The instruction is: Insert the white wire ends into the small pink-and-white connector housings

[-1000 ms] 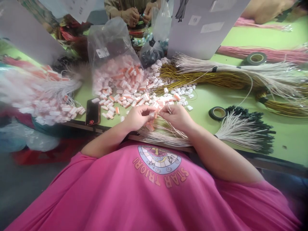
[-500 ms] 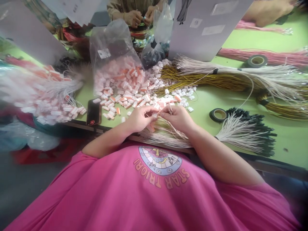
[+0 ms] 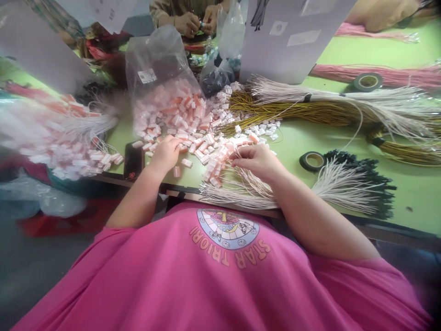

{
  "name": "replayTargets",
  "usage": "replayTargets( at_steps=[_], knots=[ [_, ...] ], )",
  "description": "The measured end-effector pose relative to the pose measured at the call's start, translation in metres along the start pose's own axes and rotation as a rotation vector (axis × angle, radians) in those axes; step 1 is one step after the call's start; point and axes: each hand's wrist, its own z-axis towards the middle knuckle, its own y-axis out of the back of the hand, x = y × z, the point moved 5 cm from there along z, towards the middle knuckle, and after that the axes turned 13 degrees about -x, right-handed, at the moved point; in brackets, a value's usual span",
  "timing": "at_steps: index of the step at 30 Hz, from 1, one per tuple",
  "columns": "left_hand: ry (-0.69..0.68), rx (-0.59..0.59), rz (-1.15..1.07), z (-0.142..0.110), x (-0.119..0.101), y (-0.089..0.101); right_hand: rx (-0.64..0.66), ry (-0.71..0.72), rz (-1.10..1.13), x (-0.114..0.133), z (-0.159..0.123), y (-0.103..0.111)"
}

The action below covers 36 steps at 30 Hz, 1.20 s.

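My left hand (image 3: 166, 154) is at the near left side of a loose heap of small white and orange plastic connector housings (image 3: 203, 147). Its fingers are bent together among the pieces, and what the tips pinch is hidden. Farther right, my right hand (image 3: 257, 161) hovers over a bundle of white wires (image 3: 241, 197) at the table's near edge. Thumb and index finger close on a thin white wire (image 3: 230, 158). Just left of those fingertips, several connector housings (image 3: 214, 172) sit in a cluster by the wire ends. A single housing (image 3: 186, 162) lies between the hands.
A clear plastic bag (image 3: 158, 69) spills housings onto the green table. A phone (image 3: 133, 161) lies at left beside a heap of wired connectors (image 3: 79, 151). Tape (image 3: 313, 161), black-ended white wires (image 3: 351, 184) and yellow wires (image 3: 303, 110) occupy the right. Another person's hands (image 3: 198, 23) work opposite.
My left hand has parted from my right and moved left and away from me to the heap. The cluster of housings by the wires now shows. My right hand has barely moved.
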Motion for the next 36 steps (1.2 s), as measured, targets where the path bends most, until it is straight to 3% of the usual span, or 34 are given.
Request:
replayTargets(
  at_steps=[10, 14, 17, 19, 21, 24, 29, 36],
  knots=[
    [0.011, 0.071, 0.002, 0.002, -0.003, -0.008, -0.011, -0.013, 0.006, -0.003, 0.001, -0.001],
    [0.086, -0.016, -0.061, 0.002, -0.006, 0.004, -0.008, 0.004, 0.06, -0.002, 0.0, -0.004],
    [0.183, -0.089, -0.345, -0.005, -0.025, 0.02, -0.043, 0.038, 0.097, -0.002, -0.001, -0.004],
    [0.274, 0.008, -0.713, -0.014, -0.048, 0.022, -0.055, 0.047, 0.11, -0.003, -0.001, -0.005],
    [0.325, 0.204, -1.036, -0.025, -0.077, 0.018, -0.054, 0.034, 0.121, -0.005, -0.001, -0.006],
    [0.413, 0.404, -1.281, -0.038, -0.107, 0.005, -0.052, 0.022, 0.125, -0.006, 0.0, -0.006],
    [0.608, 0.357, -1.466, -0.037, -0.108, -0.015, 0.031, 0.037, 0.104, 0.0, -0.003, -0.009],
    [0.548, 0.371, -1.404, -0.031, -0.11, -0.016, -0.066, 0.073, 0.081, 0.012, -0.01, -0.004]
  ],
)
